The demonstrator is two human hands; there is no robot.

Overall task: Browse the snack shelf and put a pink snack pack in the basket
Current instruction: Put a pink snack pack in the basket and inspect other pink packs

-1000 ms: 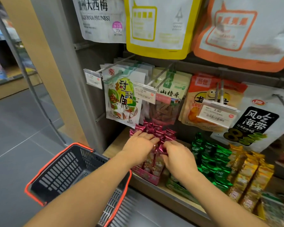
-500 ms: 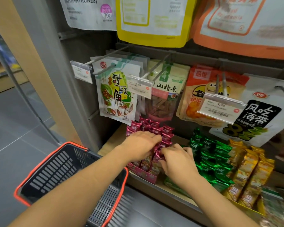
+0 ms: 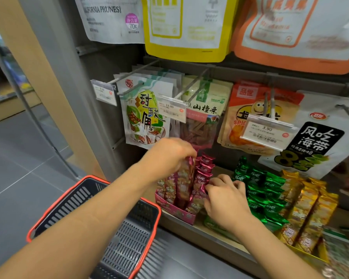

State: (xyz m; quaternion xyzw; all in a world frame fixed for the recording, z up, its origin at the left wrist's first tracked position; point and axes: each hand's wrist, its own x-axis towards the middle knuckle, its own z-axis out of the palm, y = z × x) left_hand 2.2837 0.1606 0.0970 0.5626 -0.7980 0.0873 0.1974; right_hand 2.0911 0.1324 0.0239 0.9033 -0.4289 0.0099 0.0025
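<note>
Left hand [image 3: 169,156], fingers curled together and clamped on the top end of a pink snack pack [image 3: 184,178], which stands partly raised out of the pink display carton [image 3: 175,211] on the shelf [image 3: 210,236]. Motion blur leaves the exact finger placement unclear. Right hand [image 3: 226,200], fingers curled, pinches the top of a neighbouring pink pack [image 3: 199,195] in the row just beside.

Risks: tightly stacked packs may ride up with the lifted one and spill over the carton front. A grip on the crimped end alone could slip on the glossy film. The basket [image 3: 158,218] hangs below and to the left of the carton, so a release too near the shelf would likely miss its red rim and land on the floor.
</note>
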